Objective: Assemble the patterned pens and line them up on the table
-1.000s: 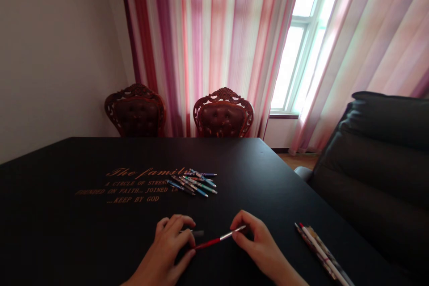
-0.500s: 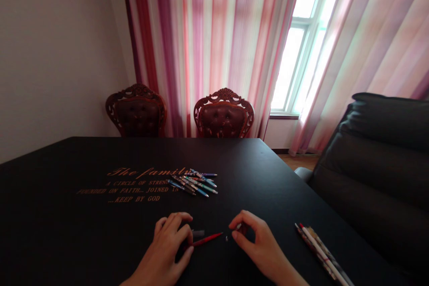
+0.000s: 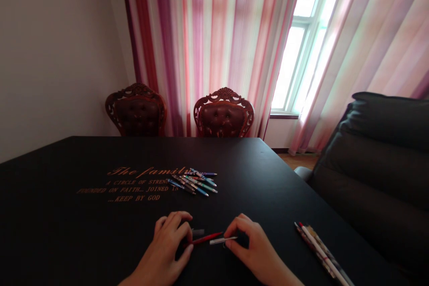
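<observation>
On the black table, my right hand [image 3: 250, 243] pinches a slim white and silver pen part [image 3: 218, 241] between thumb and forefinger; its thin tip points right. My left hand [image 3: 170, 246] rests on the tabletop with fingers curled. Its thumb and forefinger are around the left end of a red pen piece [image 3: 208, 237], which points toward the right hand. Just behind that piece is a short grey tube [image 3: 198, 232], partly hidden by the left fingers. A tiny piece below the right fingertips is too small to make out.
A pile of several patterned pens [image 3: 194, 182] lies farther back on the black table [image 3: 241, 161]. More long pens or refills [image 3: 321, 252] lie at right. Two carved chairs [image 3: 224, 116] stand behind the table, and a dark armchair [image 3: 378, 178] stands at its right.
My right hand has shifted slightly left and down, and the white and silver pen part now shows in its fingers beside the red piece. The left hand has hardly moved.
</observation>
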A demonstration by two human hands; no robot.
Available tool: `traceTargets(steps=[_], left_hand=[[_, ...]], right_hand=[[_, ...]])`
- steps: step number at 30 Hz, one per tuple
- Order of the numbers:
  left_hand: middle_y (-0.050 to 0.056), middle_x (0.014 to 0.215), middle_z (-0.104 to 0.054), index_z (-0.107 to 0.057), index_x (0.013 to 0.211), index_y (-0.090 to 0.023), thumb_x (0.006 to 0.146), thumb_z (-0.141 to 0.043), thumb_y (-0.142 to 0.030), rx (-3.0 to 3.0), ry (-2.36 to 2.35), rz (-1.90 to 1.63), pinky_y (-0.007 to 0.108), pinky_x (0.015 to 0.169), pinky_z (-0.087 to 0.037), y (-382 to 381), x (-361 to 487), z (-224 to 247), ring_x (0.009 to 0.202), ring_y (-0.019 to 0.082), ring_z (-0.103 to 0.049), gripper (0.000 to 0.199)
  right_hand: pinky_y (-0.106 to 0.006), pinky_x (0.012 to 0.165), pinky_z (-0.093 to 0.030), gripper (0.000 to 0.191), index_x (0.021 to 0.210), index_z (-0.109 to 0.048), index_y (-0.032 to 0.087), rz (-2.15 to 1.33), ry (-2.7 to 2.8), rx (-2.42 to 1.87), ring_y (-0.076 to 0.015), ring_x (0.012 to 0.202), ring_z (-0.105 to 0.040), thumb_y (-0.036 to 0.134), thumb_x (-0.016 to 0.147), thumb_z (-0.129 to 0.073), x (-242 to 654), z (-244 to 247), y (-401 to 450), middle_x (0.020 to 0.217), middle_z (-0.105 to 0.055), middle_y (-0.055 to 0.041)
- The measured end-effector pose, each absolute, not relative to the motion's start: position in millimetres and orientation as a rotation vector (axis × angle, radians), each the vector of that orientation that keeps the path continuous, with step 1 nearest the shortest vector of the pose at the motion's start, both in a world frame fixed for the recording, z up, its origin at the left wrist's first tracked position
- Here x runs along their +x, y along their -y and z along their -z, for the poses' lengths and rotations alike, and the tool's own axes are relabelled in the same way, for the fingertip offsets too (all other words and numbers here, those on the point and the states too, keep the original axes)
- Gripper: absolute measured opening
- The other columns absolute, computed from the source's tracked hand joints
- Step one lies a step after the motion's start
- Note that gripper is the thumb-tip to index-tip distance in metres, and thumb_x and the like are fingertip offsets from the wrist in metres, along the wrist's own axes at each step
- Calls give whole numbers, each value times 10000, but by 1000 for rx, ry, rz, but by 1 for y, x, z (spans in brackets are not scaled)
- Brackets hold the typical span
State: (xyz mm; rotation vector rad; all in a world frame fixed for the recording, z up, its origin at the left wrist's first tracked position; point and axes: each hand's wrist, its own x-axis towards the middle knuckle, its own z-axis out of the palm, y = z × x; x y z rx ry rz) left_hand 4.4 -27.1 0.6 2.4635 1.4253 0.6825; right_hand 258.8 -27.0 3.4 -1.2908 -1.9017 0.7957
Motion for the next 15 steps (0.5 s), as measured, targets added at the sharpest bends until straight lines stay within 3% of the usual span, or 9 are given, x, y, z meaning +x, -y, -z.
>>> traceTargets(steps=[7,10,15], left_hand=[[27,1155,-597,-574,852,-255,786,-566,-105,2444,-1431,-697,468,961,-377,27,5,0,1142,261,-522,164],[35,1102,-619,-568,900,-253,839,-574,-183,2435,-1411,-754,446,941,-400,25,3,1,1116,254,-546,94],[60,1105,-633,-548,1074,-256,917,-519,-286,2433,-1372,-995,419,945,-417,29,3,-8,1094,245,-565,162]], right_hand=[[-366,933,-372,63,808,-665,218,-658,1981,-1266,-201,903,-574,157,804,-650,256,7,20,875,-655,-11],[-398,991,-335,49,844,-670,221,-615,1958,-1282,-207,921,-581,187,814,-652,260,12,18,894,-654,-16],[-411,954,-368,148,820,-657,226,-429,1863,-1208,-209,846,-589,245,900,-534,257,-12,19,828,-655,-27]])
